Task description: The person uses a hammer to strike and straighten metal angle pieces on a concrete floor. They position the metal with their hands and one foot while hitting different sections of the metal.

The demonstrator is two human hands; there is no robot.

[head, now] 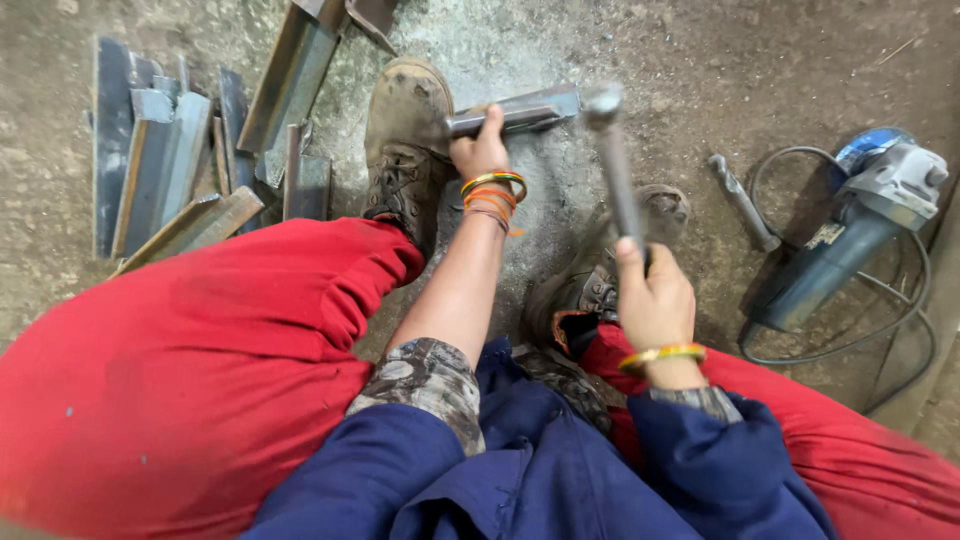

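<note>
My left hand [481, 146] grips a short grey steel angle piece [530, 108] that lies on the dusty concrete floor beside my left boot [405, 140]. My right hand [652, 296] is closed around the handle of a hammer [615, 170], whose metal head hangs just above the right end of the steel piece. My right boot [610, 265] sits partly hidden under the hammer handle and my right hand. Coloured bangles ring both wrists. Red trousers and blue sleeves fill the lower part of the view.
A pile of cut steel angle pieces [185, 160] lies at the left, with a longer one [295, 70] at the top. A blue angle grinder [860, 220] with its coiled cable and a loose side handle [742, 200] lie on the floor at the right.
</note>
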